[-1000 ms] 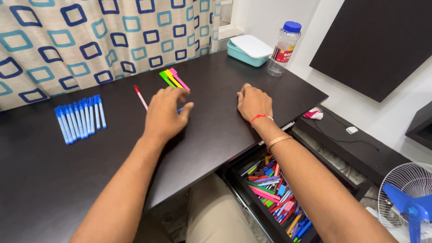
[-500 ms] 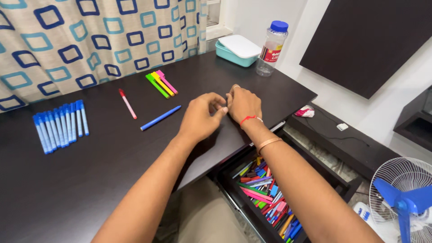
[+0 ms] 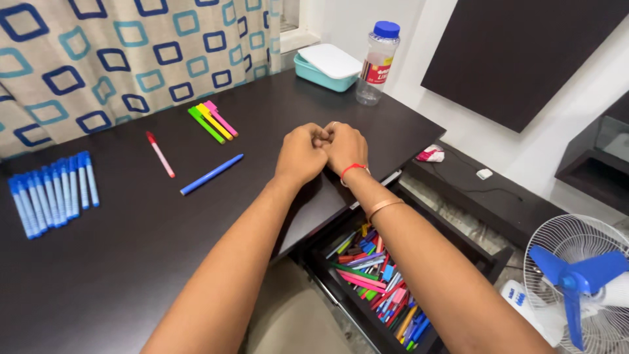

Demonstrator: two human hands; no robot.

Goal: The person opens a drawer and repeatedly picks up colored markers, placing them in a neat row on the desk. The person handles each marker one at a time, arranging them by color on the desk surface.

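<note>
near the right edge of the dark surface [image 3: 131, 262], the left hand [image 3: 300, 156] and the right hand [image 3: 345, 148] meet knuckle to knuckle, touching each other. both are curled into loose fists, fingers folded inward; whether either grip holds anything cannot be told, since the fingers hide the inside. the right wrist wears a red thread and a thin bangle lower down the forearm.

left of the hands lies a single blue pen [image 3: 211, 174], slanted, apart from them. further left a red-capped pen [image 3: 160, 154] lies alone. beyond it, toward the curtain [image 3: 118, 52], a green, a yellow and a pink marker [image 3: 211, 121] rest side by side. at the far left a row of blue pens [image 3: 52, 191] sits packed together, caps pointing away.

at the back edge stand a teal box with a white lid [image 3: 327, 64] and, just beside it, a clear bottle with a blue cap [image 3: 376, 62].

below the surface's right edge an open drawer [image 3: 373, 288] is full of mixed coloured pens. a blue-bladed fan [image 3: 580, 282] stands on the floor to the right.
</note>
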